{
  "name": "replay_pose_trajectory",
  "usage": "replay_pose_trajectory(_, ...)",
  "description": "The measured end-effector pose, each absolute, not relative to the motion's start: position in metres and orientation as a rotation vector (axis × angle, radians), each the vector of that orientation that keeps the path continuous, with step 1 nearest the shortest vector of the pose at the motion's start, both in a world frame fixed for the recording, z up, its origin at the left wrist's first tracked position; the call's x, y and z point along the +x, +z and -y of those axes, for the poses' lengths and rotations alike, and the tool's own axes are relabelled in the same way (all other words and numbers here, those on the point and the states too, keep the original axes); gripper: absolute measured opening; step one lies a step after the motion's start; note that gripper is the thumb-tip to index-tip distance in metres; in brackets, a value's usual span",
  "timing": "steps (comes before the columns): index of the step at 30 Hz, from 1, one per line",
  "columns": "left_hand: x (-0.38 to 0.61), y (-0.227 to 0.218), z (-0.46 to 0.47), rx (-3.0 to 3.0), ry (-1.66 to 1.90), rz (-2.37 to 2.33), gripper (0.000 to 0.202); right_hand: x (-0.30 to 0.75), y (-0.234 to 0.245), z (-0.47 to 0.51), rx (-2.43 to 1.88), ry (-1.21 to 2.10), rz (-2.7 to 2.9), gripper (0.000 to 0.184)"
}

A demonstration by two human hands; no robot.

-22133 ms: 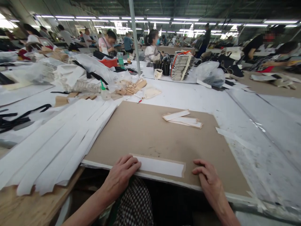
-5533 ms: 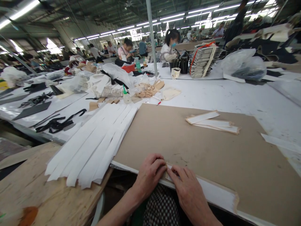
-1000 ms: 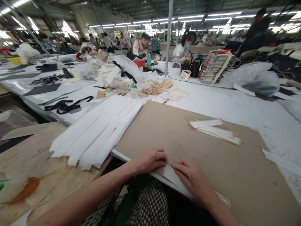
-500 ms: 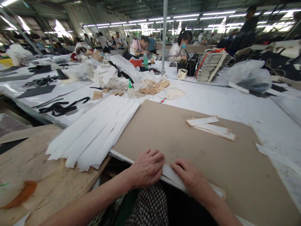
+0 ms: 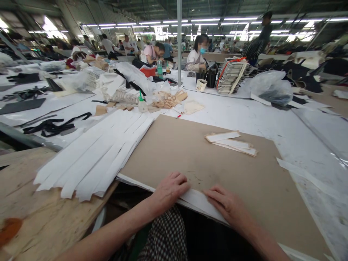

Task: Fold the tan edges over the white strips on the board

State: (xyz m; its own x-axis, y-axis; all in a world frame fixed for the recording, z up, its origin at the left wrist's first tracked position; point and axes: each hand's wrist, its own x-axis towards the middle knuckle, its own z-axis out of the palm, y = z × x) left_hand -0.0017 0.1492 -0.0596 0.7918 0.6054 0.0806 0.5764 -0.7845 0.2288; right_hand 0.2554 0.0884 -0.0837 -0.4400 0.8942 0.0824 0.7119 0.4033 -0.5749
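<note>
A white strip lies along the near edge of the brown board. My left hand is curled at the strip's left end, thumb and fingers drawn together on it. On the strip's far edge, the bunched fingers of my right hand press down; that hand and forearm hide the strip's right end. Farther back on the board is a small pile of white strips with tan edges.
Long white strips are fanned out left of the board, overhanging a wooden surface. Behind stand a green-capped bottle, tan scraps, a tied stack and a plastic bag. Co-workers sit beyond a metal pole.
The view has swung a little to the right. My hands have moved slightly apart, baring more of the strip between them. My right forearm now covers the strip's tan-edged right end.
</note>
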Motion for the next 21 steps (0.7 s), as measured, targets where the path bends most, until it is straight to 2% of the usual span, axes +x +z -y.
replay_pose_trajectory(6,0.000,-0.063,-0.140,2.887,0.160,-0.923,0.016,0.250,-0.079,-0.084,-1.436,0.440,2.441,0.030)
replay_pose_trajectory(12,0.003,-0.063,-0.126,2.991,0.058,-0.932,0.030,0.243,-0.076,-0.078,-1.433,0.093,2.630,0.033)
replay_pose_trajectory(21,0.016,-0.058,-0.115,2.974,0.047,-1.057,0.031,0.240,-0.079,-0.073,-1.402,0.003,2.680,0.039)
